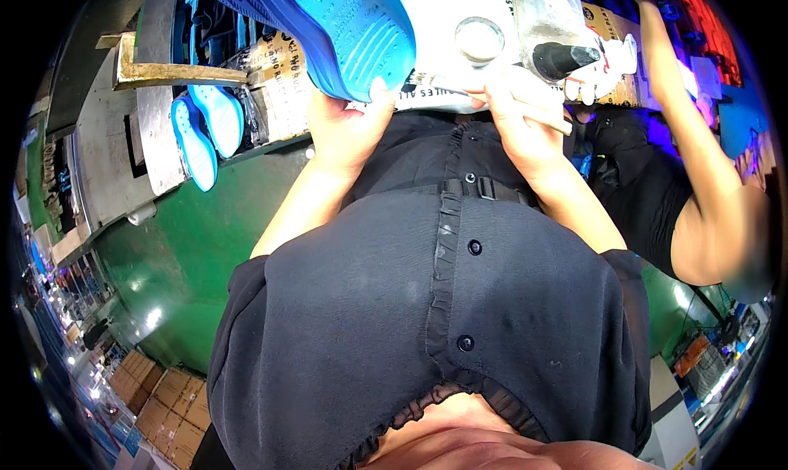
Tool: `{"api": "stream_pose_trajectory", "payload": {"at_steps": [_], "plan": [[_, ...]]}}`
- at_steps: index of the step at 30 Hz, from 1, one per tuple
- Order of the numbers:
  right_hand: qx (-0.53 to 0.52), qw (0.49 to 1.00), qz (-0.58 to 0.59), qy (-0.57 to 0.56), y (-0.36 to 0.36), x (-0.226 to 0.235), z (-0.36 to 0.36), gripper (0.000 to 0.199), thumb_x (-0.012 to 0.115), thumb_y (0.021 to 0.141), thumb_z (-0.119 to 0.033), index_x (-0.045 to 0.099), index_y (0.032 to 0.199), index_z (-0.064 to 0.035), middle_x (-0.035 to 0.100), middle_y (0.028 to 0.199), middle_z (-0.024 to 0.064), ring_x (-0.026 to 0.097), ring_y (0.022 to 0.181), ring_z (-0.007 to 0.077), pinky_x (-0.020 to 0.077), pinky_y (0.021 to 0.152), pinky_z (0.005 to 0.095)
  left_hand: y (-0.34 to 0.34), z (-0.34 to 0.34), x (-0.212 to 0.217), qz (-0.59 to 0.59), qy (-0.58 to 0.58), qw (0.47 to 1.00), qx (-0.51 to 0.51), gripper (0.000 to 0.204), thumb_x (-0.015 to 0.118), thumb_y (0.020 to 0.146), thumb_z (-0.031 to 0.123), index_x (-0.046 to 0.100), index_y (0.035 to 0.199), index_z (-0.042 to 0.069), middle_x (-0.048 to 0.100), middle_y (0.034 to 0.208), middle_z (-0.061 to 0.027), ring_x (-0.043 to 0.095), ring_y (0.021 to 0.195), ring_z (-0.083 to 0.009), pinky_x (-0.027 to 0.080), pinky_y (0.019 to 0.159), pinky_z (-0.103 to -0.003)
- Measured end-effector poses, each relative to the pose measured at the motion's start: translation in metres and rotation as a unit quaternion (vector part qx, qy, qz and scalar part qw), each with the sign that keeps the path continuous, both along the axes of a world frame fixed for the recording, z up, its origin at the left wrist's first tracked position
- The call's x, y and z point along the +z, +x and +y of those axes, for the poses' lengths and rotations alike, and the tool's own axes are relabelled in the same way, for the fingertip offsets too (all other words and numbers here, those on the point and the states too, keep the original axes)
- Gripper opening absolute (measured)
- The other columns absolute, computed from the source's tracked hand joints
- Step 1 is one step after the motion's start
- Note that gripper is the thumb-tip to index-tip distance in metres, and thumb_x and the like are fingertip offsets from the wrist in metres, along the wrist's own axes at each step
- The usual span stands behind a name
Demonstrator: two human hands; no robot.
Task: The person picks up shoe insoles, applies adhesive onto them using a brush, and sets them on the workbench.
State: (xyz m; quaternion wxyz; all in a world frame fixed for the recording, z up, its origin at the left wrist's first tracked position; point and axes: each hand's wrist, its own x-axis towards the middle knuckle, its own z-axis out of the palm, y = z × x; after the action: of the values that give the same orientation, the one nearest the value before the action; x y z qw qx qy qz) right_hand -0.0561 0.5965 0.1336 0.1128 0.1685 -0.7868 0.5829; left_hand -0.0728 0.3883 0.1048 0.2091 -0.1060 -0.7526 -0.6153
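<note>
My left hand (353, 129) grips the lower end of a blue shoe sole (361, 39), thumb on its inner face. The sole is tilted upright, with raised ribs and small dots inside, and its upper part runs out of view. A brush (443, 82) with a pale handle is pinched in my right hand (521, 113). Its bristle end points left, close to the sole's lower right edge; whether it touches cannot be made out. Just beyond the brush, a round, shallow clear dish (479, 41) stands on the white printed work surface (435, 22).
A black cone-shaped piece (565, 59), a white glove (606, 68) and a clear plastic container (548, 12) crowd the right. Two blue soles (215, 121) lie left, near a metal bar (176, 74). A co-worker's arm (685, 125) reaches in at right. Green floor (185, 248) lies below.
</note>
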Motion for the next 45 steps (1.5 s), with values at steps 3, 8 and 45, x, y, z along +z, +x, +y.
{"api": "stream_pose_trajectory", "payload": {"at_steps": [3,8,45], "plan": [[0.044,0.997,0.062,0.008,-0.005,0.006,-0.005,0.019,0.052,0.087,-0.009,0.065,0.083,0.0040,0.063,0.073,0.0092,0.058,0.067,0.0162,0.0454,0.061,0.0259,0.000,0.002,0.001,0.028,-0.016,0.999,0.013,0.037,0.064,0.071,0.005,0.048,0.104,0.000,0.060,0.090,-0.0106,0.059,0.080,-0.0174,0.047,0.074,-0.029],[0.020,0.999,0.022,0.035,0.002,0.004,-0.001,0.020,0.051,0.088,-0.010,0.065,0.083,0.0040,0.063,0.073,0.0093,0.058,0.066,0.0173,0.0453,0.061,0.0266,-0.002,0.000,0.001,0.050,-0.009,0.999,0.006,0.034,0.064,0.071,0.004,0.050,0.102,0.000,0.060,0.088,-0.0090,0.059,0.077,-0.0159,0.047,0.071,-0.028],[-0.151,0.969,-0.114,-0.160,0.026,-0.004,0.064,0.031,0.048,0.092,-0.022,0.064,0.081,0.0021,0.061,0.070,0.0057,0.054,0.060,0.0101,0.0430,0.057,0.0224,-0.161,0.148,0.229,-0.246,0.415,0.756,-0.441,0.053,0.052,0.089,0.030,0.034,0.128,-0.001,0.058,0.108,-0.0212,0.060,0.097,-0.0269,0.053,0.078,-0.031]]}}
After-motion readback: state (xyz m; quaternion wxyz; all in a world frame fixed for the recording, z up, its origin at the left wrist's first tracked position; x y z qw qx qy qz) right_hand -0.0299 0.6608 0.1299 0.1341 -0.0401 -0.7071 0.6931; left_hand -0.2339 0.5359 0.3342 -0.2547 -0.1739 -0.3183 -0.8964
